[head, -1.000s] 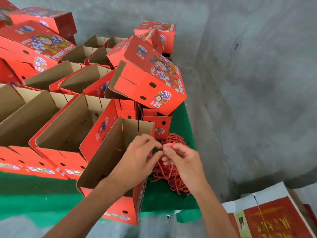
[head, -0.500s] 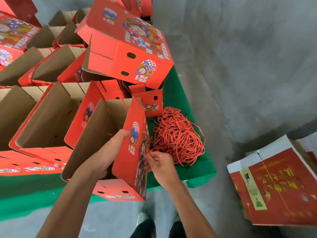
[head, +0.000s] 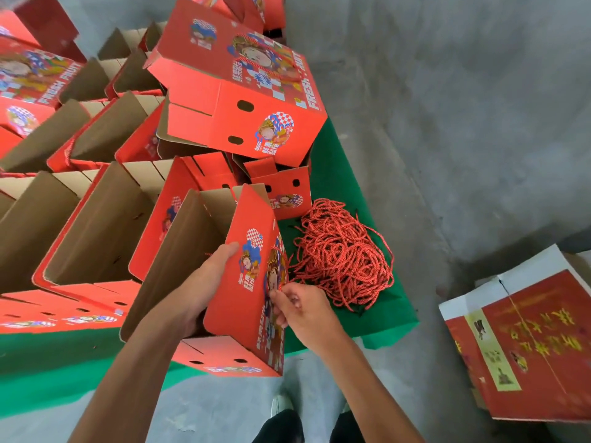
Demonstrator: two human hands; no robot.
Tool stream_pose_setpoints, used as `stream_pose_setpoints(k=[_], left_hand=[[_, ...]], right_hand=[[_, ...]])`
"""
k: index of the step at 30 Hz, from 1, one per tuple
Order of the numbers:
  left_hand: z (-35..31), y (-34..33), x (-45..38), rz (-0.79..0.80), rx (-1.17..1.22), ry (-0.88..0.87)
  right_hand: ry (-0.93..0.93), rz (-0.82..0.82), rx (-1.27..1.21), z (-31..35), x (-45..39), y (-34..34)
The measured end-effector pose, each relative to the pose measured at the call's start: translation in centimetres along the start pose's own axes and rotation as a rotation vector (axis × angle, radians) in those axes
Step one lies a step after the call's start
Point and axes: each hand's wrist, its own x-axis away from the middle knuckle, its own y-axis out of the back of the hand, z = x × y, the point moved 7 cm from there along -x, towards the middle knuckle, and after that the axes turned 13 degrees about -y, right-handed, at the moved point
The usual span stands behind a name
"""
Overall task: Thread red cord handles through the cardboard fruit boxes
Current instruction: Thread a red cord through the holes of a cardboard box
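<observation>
An open red fruit box [head: 246, 318] stands tilted at the near edge of the green table [head: 335, 174]. My left hand [head: 208, 282] reaches inside the box and grips its right wall from within, thumb on the printed outer face. Against that wall's outer side, my right hand [head: 300, 310] pinches a red cord [head: 283, 282] that runs up along the box. A tangled heap of red cords [head: 343, 254] lies on the table just right of the box.
Several open boxes [head: 92, 238] stand in rows to the left. A closed red box [head: 243, 91] lies tilted on top behind. A flat red and white carton [head: 527, 340] lies on the concrete floor at the right. My shoes [head: 281, 407] show below the table edge.
The view has tilted down. My left hand went from the cord end into the box and now holds its wall. My right hand moved down to the box's outer side with the cord.
</observation>
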Motion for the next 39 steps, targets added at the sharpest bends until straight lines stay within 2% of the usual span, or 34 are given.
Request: stream_pose_setpoints(k=[4, 9, 12, 15, 17, 20, 23, 27, 30, 31, 34, 36, 39], left_hand=[[-1.0, -0.8, 0.4, -0.032, 0.015, -0.032], [-2.3, -3.6, 1.0, 0.068, 0.119, 0.042], [-3.0, -4.3, 1.2, 0.09, -0.029, 0.038], [-3.4, -5.2, 1.8, 0.201, -0.305, 0.025], [-3.1, -5.7, 1.9, 0.212, -0.407, 0.029], [-3.0, -6.2, 1.5, 0.198, -0.448, 0.03], [-2.4, -5.9, 1.1, 0.212, -0.364, 0.064], [-2.7, -4.8, 0.6, 0.141, -0.322, 0.041], [-4.1, -3.8, 0.7, 0.064, -0.322, -0.025], [-4.2, -3.6, 0.9, 0.071, -0.272, 0.001], [-4.8, -4.6, 1.9, 0.169, -0.21, 0.052], [-6.3, -5.0, 2.4, 0.14, -0.298, -0.052], [-8.5, -5.2, 3.1, 0.084, -0.328, -0.194]], right_hand=[[0.005, 0.018, -0.043, 0.2, 0.3, 0.0], [0.061, -0.04, 0.01, 0.6, -0.6, 0.1], [0.121, -0.047, 0.046, 0.7, -1.0, -0.7], [0.07, -0.063, -0.027, 0.0, -1.3, -2.0], [0.04, -0.112, -0.04, -0.4, -1.8, -2.3], [0.019, -0.131, -0.064, -0.3, -2.3, -2.2], [0.032, -0.123, -0.108, -0.4, -2.5, -2.3], [0.034, -0.165, -0.109, -0.7, -2.7, -2.4], [-0.042, -0.209, -0.027, -1.4, -3.1, -2.2], [-0.096, -0.196, -0.034, -1.9, -3.4, -2.2], [-0.286, -0.046, -0.092, -3.7, -4.8, -3.2], [-0.395, 0.024, -0.123, -4.4, -5.5, -3.6], [-0.466, 0.003, -0.175, -4.6, -5.7, -2.3]])
